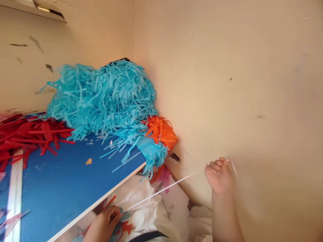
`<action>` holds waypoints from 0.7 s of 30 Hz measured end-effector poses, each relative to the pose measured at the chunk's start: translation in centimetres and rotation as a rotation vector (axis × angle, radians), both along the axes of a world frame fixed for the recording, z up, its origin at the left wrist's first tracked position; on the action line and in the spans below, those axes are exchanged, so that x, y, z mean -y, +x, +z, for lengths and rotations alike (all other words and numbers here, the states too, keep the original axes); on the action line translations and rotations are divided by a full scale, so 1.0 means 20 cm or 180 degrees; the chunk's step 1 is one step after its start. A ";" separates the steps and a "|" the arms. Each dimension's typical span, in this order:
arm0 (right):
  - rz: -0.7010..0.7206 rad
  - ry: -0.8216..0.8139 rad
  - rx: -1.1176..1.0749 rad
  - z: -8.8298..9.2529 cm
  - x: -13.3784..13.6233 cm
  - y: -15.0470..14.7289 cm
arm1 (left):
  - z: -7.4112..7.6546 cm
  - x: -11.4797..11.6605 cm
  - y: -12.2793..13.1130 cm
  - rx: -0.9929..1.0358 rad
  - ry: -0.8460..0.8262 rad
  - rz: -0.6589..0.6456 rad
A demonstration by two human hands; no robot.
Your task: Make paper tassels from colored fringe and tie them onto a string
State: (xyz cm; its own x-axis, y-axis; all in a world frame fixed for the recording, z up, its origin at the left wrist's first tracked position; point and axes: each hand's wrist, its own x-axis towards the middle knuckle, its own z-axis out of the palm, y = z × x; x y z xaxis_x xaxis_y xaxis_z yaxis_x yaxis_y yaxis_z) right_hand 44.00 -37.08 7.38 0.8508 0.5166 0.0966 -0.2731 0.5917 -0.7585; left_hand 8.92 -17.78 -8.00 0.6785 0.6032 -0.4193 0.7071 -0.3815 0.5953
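My right hand point(220, 175) is raised near the wall at the lower right, fingers pinched on a thin white thread point(161, 190) that runs taut down and left towards my lap. My left hand point(106, 222) is low under the blue table's edge, fingers curled on a piece of blue and orange paper fringe point(123, 226) lying on white cloth. The thread seems to end near that hand.
A blue table top point(70, 181) fills the lower left. On it lie a big heap of turquoise paper strips point(106, 97), red strips point(27, 134) at the left and an orange bundle point(161, 131) by the wall. Beige walls point(239, 84) close in right and behind.
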 end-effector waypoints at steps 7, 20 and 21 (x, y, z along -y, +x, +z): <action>-0.0283 0.0050 0.0400 0.43 0.13 0.11 | 0.06 0.03 0.00 -0.0179 0.0236 -0.0128; 0.2525 -0.1686 0.2152 0.03 -0.65 -1.10 | 0.73 0.09 -0.19 0.3196 -0.2719 0.3392; 0.2699 -0.1611 0.2029 0.02 -0.69 -1.16 | 0.74 0.08 -0.21 0.3311 -0.2739 0.3473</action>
